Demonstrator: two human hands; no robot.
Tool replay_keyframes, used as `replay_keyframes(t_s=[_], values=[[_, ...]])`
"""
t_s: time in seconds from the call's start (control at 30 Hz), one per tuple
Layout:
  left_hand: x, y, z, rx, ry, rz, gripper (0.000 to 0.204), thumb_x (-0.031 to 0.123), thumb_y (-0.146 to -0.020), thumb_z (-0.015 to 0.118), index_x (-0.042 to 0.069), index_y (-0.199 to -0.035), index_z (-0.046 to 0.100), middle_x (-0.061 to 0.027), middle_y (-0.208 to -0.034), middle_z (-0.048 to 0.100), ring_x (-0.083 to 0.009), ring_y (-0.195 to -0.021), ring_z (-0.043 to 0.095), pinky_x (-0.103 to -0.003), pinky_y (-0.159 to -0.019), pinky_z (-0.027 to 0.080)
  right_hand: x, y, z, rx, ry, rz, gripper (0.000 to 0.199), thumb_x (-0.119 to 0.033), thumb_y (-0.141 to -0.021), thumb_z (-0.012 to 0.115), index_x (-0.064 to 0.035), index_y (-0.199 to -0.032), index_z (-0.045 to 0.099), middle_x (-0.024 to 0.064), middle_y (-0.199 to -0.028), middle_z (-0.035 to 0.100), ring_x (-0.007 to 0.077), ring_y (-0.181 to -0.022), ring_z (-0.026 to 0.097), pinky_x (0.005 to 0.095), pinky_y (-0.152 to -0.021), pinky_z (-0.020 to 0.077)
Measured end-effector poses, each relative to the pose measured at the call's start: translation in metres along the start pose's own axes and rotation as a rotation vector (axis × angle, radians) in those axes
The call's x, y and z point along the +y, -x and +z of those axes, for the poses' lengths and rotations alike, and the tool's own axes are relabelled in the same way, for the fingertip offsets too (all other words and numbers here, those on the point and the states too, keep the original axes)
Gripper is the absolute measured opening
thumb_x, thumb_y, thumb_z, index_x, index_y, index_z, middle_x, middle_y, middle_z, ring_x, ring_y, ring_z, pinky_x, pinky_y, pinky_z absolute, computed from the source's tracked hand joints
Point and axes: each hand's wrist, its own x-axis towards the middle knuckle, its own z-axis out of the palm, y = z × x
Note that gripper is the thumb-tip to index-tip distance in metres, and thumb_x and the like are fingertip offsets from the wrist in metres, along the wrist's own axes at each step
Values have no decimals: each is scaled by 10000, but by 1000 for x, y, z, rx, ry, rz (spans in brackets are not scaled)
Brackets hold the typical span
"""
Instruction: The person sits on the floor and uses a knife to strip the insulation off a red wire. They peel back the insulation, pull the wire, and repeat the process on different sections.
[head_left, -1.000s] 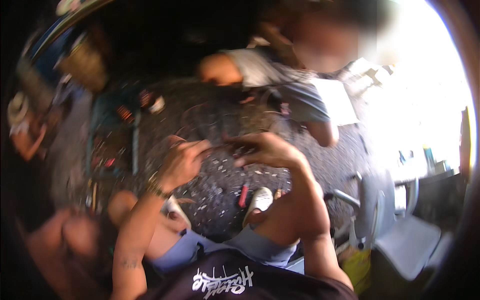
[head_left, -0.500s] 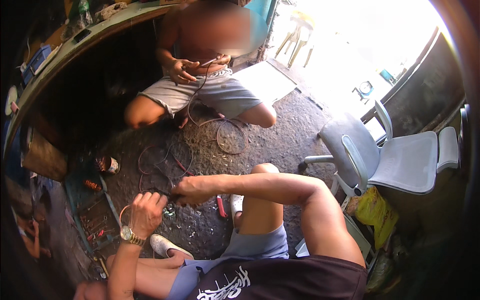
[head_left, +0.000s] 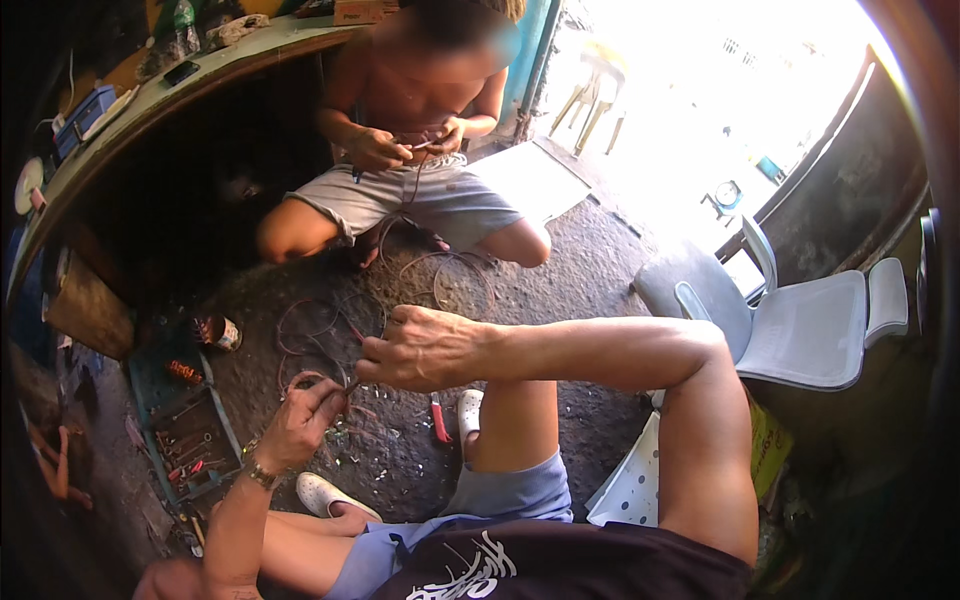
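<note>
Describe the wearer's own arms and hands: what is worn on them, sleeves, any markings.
Both forearms are bare, with no gloves. The left hand has a metal-look wristwatch at the wrist, and a faint dark mark, possibly a tattoo, shows low on that forearm near the picture's edge. The right hand wears nothing visible; its arm is bare up to the short sleeve of a black T-shirt with white print.

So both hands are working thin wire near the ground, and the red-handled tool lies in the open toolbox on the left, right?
Not quite. In the head view the red-handled tool lies on the bare ground beside the white shoe, not in the toolbox. Both the left hand and right hand do work the wire.
</note>
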Motion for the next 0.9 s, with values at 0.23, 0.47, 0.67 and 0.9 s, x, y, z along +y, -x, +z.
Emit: replay_keyframes(t_s=[0.23, 0.47, 0.67, 0.9], values=[[-42, -10, 8, 240, -433, 192, 43, 67, -931, 615, 34, -935, 589, -211, -753, 654, -446, -730, 657, -490, -596, 493, -8, -5, 43, -282, -337, 352, 263, -175, -961, 542, -8, -1165, 536, 171, -1023, 625, 344, -829, 712, 471, -672, 573], [-47, -13, -10, 465, -175, 15, 191, 212, -1026, 591, 27, -1011, 636, -85, -688, 581, -230, -540, 540, -360, -540, 433, -17, -34, 88, 173, -440, 542, 239, 6, -859, 544, -19, -1094, 508, 183, -878, 600, 413, -706, 648, 494, -580, 522], [-75, -19, -16, 724, 1081, -17, 264, 213, -1026, 579, 37, -1216, 629, 34, -882, 603, -62, -840, 544, -267, -788, 437, -54, -69, 126, 213, -696, 736, 256, 24, -891, 562, -33, -1140, 554, 216, -866, 656, 463, -801, 662, 518, -636, 533], [-87, -29, -8, 860, 1311, -150, 393, 464, -981, 671, 97, -879, 577, 16, -752, 536, -96, -611, 556, -250, -582, 510, -66, -96, 130, 67, -583, 786, 193, -59, -937, 565, -34, -1128, 562, 244, -944, 679, 472, -806, 669, 557, -678, 519]])
